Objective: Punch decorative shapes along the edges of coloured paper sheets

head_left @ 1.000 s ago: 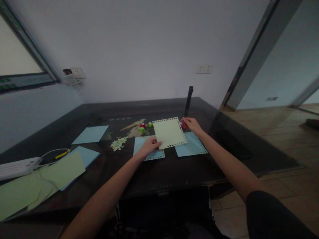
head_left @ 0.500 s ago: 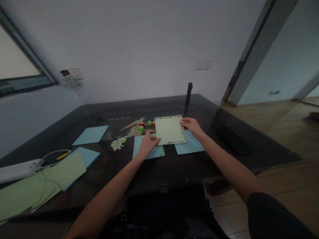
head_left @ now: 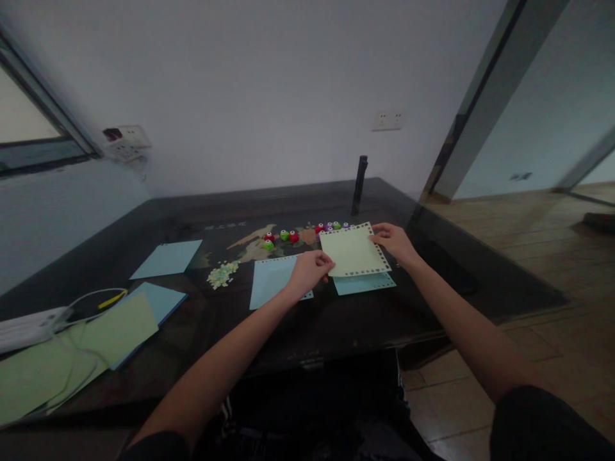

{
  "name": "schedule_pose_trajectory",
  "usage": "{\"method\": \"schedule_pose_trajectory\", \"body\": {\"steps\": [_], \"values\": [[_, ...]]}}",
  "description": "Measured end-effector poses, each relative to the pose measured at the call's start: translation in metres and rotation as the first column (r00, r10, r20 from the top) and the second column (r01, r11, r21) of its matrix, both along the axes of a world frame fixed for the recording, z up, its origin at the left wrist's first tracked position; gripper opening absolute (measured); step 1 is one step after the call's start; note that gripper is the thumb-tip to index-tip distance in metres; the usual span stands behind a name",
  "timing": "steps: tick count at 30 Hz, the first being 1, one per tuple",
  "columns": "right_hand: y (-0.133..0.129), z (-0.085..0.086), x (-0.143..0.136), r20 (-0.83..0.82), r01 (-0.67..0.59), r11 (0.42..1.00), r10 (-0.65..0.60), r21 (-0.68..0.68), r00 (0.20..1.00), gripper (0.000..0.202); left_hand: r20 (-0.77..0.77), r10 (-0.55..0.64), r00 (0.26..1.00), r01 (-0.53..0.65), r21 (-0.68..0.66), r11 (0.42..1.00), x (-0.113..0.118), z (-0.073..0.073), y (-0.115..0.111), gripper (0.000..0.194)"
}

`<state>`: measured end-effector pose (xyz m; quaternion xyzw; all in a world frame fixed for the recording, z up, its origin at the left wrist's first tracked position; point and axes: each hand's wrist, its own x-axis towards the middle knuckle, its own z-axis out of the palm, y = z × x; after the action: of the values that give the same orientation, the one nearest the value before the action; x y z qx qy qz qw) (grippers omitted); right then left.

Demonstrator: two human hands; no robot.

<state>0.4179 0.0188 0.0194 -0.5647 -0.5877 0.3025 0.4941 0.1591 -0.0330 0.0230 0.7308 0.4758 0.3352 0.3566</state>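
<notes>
Worn on the head, the single camera looks forward and down from above.

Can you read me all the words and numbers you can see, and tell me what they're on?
None can be read for sure.
Dark table: a short row of pale characters, too blurred to read.
Pale green sheet in the hands: cut-out holes along its edges, no writing that I can see.
</notes>
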Motion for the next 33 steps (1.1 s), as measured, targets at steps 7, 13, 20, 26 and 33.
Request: {"method": "schedule_pose_trajectory", "body": {"steps": [7,13,20,26,33], "values": [[-0.015,-0.023,0.019,0.076,0.013,0.997,-0.007,-0.074,0.997,0.033,-0.151,-0.048,0.987,0.050,0.015,0.999,0.022,-0.016,-0.011,0.009],[-0.011,-0.032,0.017,0.205,0.042,0.996,-0.025,-0.079,0.978,0.033,-0.259,-0.049,0.965,0.066,0.059,0.996,0.020,-0.022,-0.017,0.016],[-0.008,-0.039,0.019,0.317,0.048,0.996,-0.021,-0.076,0.948,0.031,-0.392,-0.006,0.920,0.090,0.196,0.976,0.018,-0.022,-0.021,0.014],[-0.007,-0.040,0.021,0.332,0.029,0.997,-0.005,-0.066,0.943,0.030,-0.435,0.032,0.900,0.134,0.346,0.929,0.016,-0.023,-0.025,0.016],[-0.005,-0.043,0.023,0.333,0.021,0.998,0.000,-0.059,0.943,0.024,-0.485,0.046,0.873,0.150,0.357,0.922,0.016,-0.026,-0.027,0.018]]}}
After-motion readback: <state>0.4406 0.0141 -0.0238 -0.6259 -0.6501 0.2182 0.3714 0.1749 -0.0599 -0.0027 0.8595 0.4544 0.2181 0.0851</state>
